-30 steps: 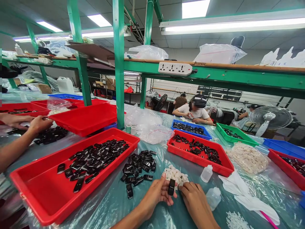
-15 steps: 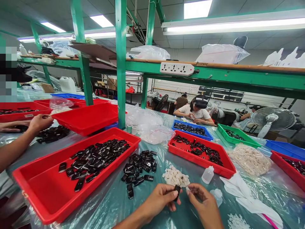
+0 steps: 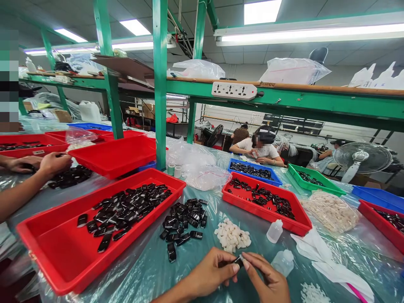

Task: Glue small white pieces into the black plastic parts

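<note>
A small glossy black plastic casing (image 3: 239,261) is pinched between the thumb and fingers of my left hand (image 3: 210,272). My right hand (image 3: 267,275) has its thumb and index fingertip closed at the other end of this casing. Any small white piece between those fingertips is mostly hidden. Just beyond my hands lies a heap of off-white pieces (image 3: 232,235). Left of that heap is a loose pile of black casings (image 3: 186,219). A small translucent bottle (image 3: 275,231) stands past my right hand, and a second bottle (image 3: 283,262) is beside its knuckles.
A long red tray (image 3: 59,263) of black casings is at left, another red tray (image 3: 263,212) beyond the heap. White cloths (image 3: 339,271) and tiny white bits (image 3: 313,293) lie at right. A co-worker's hand (image 3: 54,163) is at far left. A green post (image 3: 160,105) rises behind.
My right hand has moved left, bringing its fingertips onto the casing; the white piece it pinched is now mostly hidden. My left hand has tilted the casing from upright to slanting.
</note>
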Motion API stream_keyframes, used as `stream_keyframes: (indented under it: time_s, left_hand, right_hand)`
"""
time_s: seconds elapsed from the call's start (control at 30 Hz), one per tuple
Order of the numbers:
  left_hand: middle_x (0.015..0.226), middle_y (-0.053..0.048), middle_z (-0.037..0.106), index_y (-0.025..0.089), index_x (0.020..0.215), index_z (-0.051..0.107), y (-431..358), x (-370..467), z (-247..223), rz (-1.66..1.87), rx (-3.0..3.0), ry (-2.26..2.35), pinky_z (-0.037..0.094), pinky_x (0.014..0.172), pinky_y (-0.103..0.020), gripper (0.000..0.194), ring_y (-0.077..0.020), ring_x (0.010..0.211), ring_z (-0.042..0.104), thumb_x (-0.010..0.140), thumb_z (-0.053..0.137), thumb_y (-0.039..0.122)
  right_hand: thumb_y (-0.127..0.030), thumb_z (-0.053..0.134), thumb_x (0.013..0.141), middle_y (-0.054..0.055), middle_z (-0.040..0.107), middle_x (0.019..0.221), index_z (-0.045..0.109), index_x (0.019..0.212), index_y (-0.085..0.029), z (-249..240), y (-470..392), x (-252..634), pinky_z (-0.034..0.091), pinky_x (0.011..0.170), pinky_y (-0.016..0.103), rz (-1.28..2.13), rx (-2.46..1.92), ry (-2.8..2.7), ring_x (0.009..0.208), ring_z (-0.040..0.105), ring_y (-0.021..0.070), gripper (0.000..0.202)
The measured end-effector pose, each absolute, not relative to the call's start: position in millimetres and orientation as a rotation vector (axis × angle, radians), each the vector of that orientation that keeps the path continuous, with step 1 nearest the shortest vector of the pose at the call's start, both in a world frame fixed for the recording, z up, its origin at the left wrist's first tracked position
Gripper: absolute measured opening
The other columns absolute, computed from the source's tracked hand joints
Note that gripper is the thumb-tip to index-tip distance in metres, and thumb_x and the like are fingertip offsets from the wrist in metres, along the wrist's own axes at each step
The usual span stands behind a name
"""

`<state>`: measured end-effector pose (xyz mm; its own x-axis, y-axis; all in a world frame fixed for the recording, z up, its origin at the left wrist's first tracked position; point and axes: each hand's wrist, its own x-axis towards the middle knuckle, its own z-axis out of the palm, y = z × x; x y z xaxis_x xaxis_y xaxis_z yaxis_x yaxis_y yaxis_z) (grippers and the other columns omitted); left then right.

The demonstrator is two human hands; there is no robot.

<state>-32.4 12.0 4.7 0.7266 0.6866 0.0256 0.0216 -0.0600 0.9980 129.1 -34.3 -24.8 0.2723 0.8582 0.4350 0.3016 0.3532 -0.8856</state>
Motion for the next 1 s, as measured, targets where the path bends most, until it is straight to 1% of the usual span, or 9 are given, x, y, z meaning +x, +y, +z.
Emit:
stream_keyframes:
  time_s: [0.13, 0.33, 0.43, 0.53, 0.73, 0.8, 0.87, 0.93, 1.0]
  left_hand:
    - [0.054, 0.002, 0.044, 0.011, 0.068, 0.068, 7.8, -32.5, 9.0, 0.664, 1.649, 0.634, 0.028, 0.051, -0.021, 0.049, -0.0096, 0.051, 0.037, 0.076, 0.053, 0.057]
    - [0.057, 0.001, 0.048, 0.011, 0.073, 0.067, 6.5, -32.9, 10.6, 0.654, 1.594, 0.563, 0.030, 0.050, -0.021, 0.049, -0.0087, 0.050, 0.038, 0.077, 0.051, 0.058]
    - [0.058, 0.000, 0.050, 0.011, 0.070, 0.065, 8.5, -32.4, 9.3, 0.653, 1.531, 0.517, 0.030, 0.050, -0.020, 0.053, -0.0079, 0.049, 0.039, 0.074, 0.052, 0.063]
    - [0.059, 0.000, 0.050, 0.011, 0.070, 0.064, 10.1, -32.8, 7.9, 0.655, 1.499, 0.492, 0.031, 0.050, -0.020, 0.053, -0.0072, 0.048, 0.039, 0.074, 0.053, 0.063]
    - [0.061, 0.000, 0.050, 0.011, 0.072, 0.064, 12.7, -32.6, 6.6, 0.629, 1.511, 0.485, 0.031, 0.050, -0.020, 0.052, -0.0071, 0.049, 0.040, 0.075, 0.053, 0.061]
    - [0.062, 0.000, 0.052, 0.011, 0.073, 0.065, 13.3, -30.9, 6.9, 0.630, 1.509, 0.488, 0.032, 0.052, -0.020, 0.052, -0.0074, 0.051, 0.041, 0.074, 0.054, 0.061]
    - [0.062, 0.000, 0.053, 0.010, 0.075, 0.065, 13.5, -29.2, 7.1, 0.629, 1.508, 0.496, 0.032, 0.052, -0.020, 0.051, -0.0074, 0.051, 0.042, 0.074, 0.055, 0.060]
    - [0.062, -0.001, 0.054, 0.010, 0.077, 0.066, 13.1, -28.2, 7.0, 0.622, 1.506, 0.498, 0.032, 0.052, -0.019, 0.051, -0.0072, 0.051, 0.042, 0.074, 0.056, 0.059]
    - [0.063, -0.001, 0.054, 0.009, 0.078, 0.066, 12.4, -28.0, 6.6, 0.617, 1.501, 0.495, 0.032, 0.052, -0.019, 0.051, -0.0070, 0.051, 0.042, 0.074, 0.056, 0.059]
  right_hand:
    - [-0.036, 0.069, 0.067, 0.006, 0.073, 0.078, 0.076, 0.075, -0.029, -25.3, -37.8, 125.0, 0.051, 0.073, 0.030, 0.469, -1.197, -1.227, 0.076, 0.067, 0.0217, 0.013]
    - [-0.052, 0.064, 0.069, 0.007, 0.072, 0.088, 0.076, 0.077, -0.028, -28.7, -43.0, 110.9, 0.050, 0.078, 0.034, 0.427, -1.187, -1.144, 0.083, 0.065, 0.0237, 0.029]
    - [-0.050, 0.064, 0.071, 0.007, 0.073, 0.092, 0.075, 0.082, -0.028, -34.7, -43.2, 105.6, 0.049, 0.081, 0.036, 0.423, -1.163, -1.101, 0.088, 0.065, 0.0242, 0.028]
    - [-0.048, 0.064, 0.071, 0.007, 0.073, 0.089, 0.075, 0.079, -0.027, -35.5, -42.9, 101.6, 0.050, 0.079, 0.035, 0.440, -1.146, -1.063, 0.086, 0.065, 0.0238, 0.025]
    - [-0.043, 0.060, 0.074, 0.007, 0.072, 0.094, 0.075, 0.085, -0.026, -16.7, -50.1, 108.4, 0.048, 0.081, 0.033, 0.470, -1.228, -1.172, 0.091, 0.064, 0.0239, 0.025]
    - [-0.042, 0.060, 0.074, 0.006, 0.071, 0.094, 0.074, 0.089, -0.025, -9.0, -56.1, 121.3, 0.049, 0.078, 0.031, 0.476, -1.293, -1.213, 0.088, 0.065, 0.0236, 0.027]
    - [-0.044, 0.060, 0.073, 0.006, 0.073, 0.086, 0.073, 0.090, -0.023, -2.3, -62.8, 141.6, 0.051, 0.069, 0.029, 0.473, -1.418, -1.228, 0.078, 0.066, 0.0229, 0.030]
    - [-0.048, 0.059, 0.070, 0.005, 0.072, 0.073, 0.074, 0.079, -0.023, 3.1, -69.1, 167.4, 0.050, 0.062, 0.029, 0.432, -1.599, -1.320, 0.067, 0.065, 0.0231, 0.031]
    - [-0.050, 0.056, 0.068, 0.005, 0.072, 0.075, 0.074, 0.072, -0.025, 6.3, -74.1, 194.7, 0.049, 0.065, 0.034, 0.274, -1.788, -1.402, 0.070, 0.065, 0.0257, 0.031]
